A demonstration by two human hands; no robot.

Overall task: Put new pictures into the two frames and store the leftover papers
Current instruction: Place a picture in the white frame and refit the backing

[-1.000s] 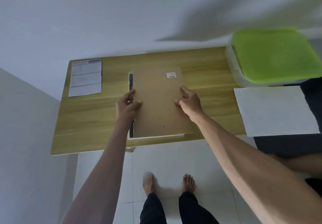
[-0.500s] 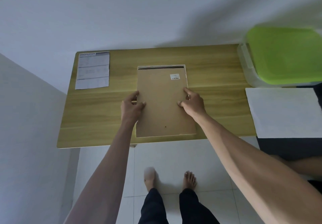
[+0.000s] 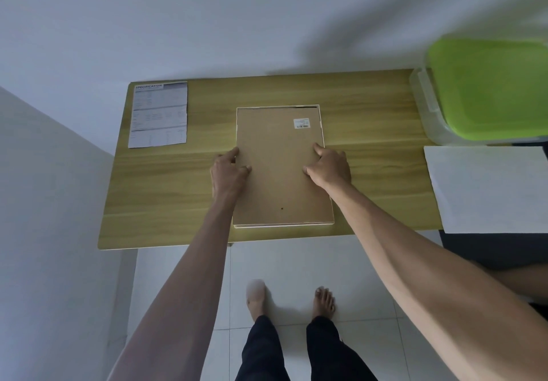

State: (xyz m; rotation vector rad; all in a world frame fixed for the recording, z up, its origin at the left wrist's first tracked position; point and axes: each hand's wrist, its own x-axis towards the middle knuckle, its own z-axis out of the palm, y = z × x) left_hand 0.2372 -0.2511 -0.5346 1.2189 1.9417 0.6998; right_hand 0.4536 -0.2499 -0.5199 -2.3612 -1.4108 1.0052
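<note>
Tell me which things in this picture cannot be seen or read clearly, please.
- Frame, head view: face down; brown backing board hides its front and any picture.
- Barcode label: print too small.
- Specification sheet: only the heading is legible.
- Green-lidded box: cut by the right edge, blurred; contents hidden.
- White paper: cut by the right edge.

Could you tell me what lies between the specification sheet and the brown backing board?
Only bare tabletop between the sheet and board, in the head view.

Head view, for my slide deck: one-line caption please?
Both hands, left and right, seat the brown backing board into a face-down frame on the wooden table.
</note>
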